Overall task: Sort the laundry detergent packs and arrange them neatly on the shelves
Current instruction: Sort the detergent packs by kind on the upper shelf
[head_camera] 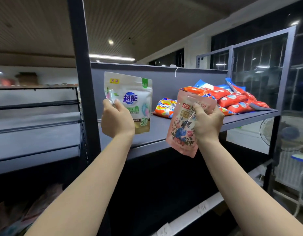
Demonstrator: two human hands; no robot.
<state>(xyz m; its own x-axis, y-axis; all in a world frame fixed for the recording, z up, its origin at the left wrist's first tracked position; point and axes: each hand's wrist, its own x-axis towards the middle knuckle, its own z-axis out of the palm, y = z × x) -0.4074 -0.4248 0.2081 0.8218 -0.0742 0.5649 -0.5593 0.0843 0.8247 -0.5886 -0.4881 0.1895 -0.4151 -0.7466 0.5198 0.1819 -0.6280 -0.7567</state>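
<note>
My left hand [117, 119] grips a white and green detergent pouch [132, 96] by its left edge, holding it upright over the left part of the grey shelf [157, 126]. My right hand [207, 122] grips a pink flowered detergent pouch [182, 132] near its top, and the pouch hangs tilted in front of the shelf's front edge. On the shelf's right part lies a pile of red and blue detergent packs [232, 97]. An orange pack [165, 107] lies at the pile's left.
A dark upright post [82, 82] bounds the shelf on the left, with another grey shelf unit [36, 133] beyond it. A lower shelf [195, 217] with paper labels runs below. Blurred packs [28, 217] lie at the lower left. A fan [269, 132] stands behind the right side.
</note>
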